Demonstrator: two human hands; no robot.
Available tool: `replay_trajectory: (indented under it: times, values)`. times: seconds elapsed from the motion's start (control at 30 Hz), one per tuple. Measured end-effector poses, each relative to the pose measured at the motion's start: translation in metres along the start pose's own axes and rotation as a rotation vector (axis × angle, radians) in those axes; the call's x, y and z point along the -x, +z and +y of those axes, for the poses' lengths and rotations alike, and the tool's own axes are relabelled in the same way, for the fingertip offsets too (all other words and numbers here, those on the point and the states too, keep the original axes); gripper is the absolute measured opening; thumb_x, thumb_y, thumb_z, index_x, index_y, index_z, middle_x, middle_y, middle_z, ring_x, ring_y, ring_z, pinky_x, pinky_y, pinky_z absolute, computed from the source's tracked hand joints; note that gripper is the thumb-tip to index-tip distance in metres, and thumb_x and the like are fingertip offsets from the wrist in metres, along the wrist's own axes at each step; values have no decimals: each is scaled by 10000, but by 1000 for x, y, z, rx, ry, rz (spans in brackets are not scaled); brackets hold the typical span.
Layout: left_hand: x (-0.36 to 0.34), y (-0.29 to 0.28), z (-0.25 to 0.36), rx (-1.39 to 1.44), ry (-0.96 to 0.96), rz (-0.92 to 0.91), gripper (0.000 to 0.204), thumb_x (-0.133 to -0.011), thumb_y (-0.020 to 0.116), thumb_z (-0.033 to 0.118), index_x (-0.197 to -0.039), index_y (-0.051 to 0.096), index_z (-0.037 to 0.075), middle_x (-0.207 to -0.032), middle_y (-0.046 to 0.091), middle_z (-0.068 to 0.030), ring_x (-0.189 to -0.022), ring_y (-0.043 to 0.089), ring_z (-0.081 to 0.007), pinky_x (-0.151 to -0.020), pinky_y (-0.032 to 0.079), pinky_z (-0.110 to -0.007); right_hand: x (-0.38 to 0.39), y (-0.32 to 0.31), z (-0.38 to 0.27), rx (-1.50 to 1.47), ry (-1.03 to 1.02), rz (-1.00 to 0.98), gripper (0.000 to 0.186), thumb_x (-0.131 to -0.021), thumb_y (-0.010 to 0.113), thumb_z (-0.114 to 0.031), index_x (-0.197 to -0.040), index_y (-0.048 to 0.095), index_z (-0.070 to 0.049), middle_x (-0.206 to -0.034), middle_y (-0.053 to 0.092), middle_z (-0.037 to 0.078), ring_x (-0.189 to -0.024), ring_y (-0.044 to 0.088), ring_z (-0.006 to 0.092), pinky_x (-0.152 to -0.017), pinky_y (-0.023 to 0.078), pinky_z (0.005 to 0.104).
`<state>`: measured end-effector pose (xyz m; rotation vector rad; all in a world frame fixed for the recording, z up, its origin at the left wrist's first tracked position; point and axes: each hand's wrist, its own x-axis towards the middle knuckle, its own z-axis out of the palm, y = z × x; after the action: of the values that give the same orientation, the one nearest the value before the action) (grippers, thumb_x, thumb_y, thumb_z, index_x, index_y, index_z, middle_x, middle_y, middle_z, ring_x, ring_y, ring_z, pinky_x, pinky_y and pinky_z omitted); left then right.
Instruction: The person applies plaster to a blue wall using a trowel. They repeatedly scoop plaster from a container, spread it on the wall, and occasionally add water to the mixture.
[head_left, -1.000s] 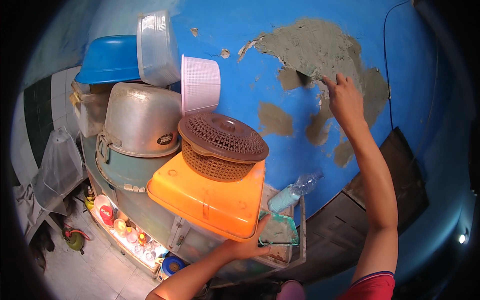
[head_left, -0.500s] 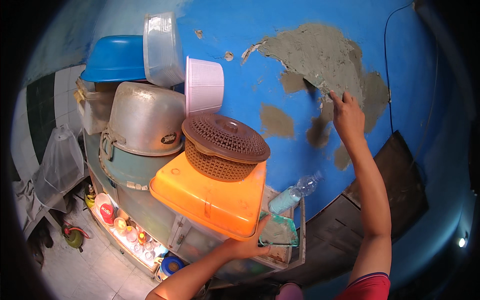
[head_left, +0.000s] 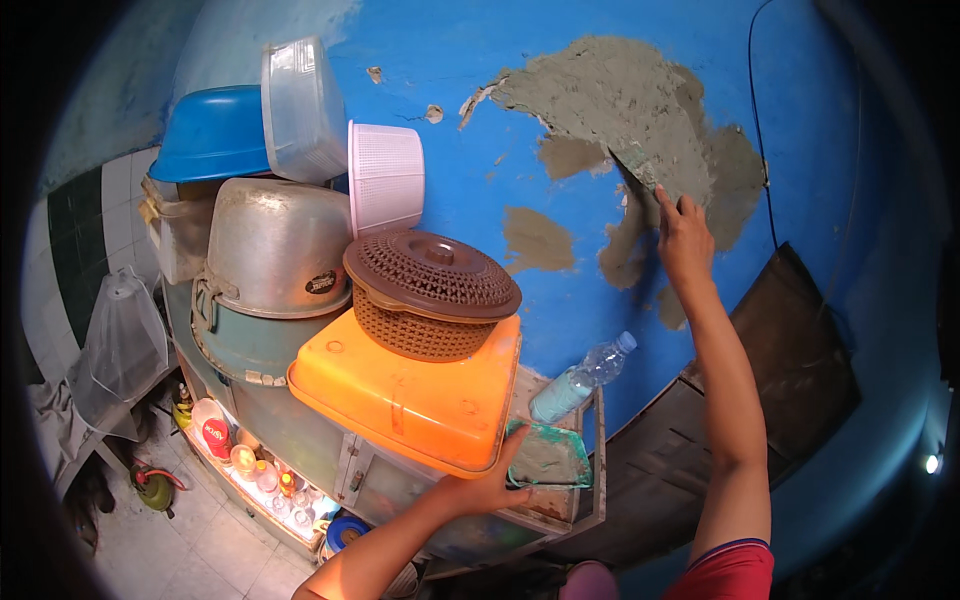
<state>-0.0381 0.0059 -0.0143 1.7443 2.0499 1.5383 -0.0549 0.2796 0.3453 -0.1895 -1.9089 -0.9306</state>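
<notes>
Up on the blue wall [head_left: 450, 190], my right hand [head_left: 686, 240] grips a thin flat scraper [head_left: 634, 162] smeared with grey mortar. Its blade lies against the lower edge of a large rough patch of wet-looking grey mortar [head_left: 620, 95]. The fingers partly cover the tool, so its handle is hidden. Lower down, my left hand [head_left: 482, 487] holds the near left side of a shallow green tray [head_left: 580, 440] that contains grey mortar. The tray is over the cabinet top, beside an orange plastic tub [head_left: 400, 395] turned upside down.
A clear plastic bottle [head_left: 585, 378] stands behind the tray. On the orange tub sits a brown lidded basket [head_left: 430, 330]. Stacked at left are a metal pot [head_left: 275, 245], a blue basin [head_left: 215, 130] and other containers. A black cable [head_left: 757, 110] hangs at right.
The view has shifted slightly, so the tubs and wall patch appear farther left. My right hand has moved little, the scraper still on the mortar's lower edge. My left hand keeps hold of the tray.
</notes>
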Motion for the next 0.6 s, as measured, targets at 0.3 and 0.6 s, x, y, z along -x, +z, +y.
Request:
replay_trajectory:
  times: [0.3, 0.6]
  values:
    - [-7, 1, 6, 24, 13, -29, 1030, -864, 798, 461, -1655, 264, 75, -1592, 383, -325, -1526, 306, -462, -1260, 237, -480, -65, 8, -31, -78, -52, 135, 473, -973, 635, -105, -1425, 648, -244, -1068, 593, 80, -1008, 610, 310, -764, 592, 455]
    - [-2, -3, 0, 45, -36, -44, 1036, -862, 801, 478, -1657, 266, 83, -1622, 337, -332, -1545, 277, -464, -1269, 220, -482, 11, -11, 12, -77, -38, 44, 449, -963, 649, -112, -1392, 679, -244, -1042, 594, 85, -989, 607, 311, -749, 573, 459]
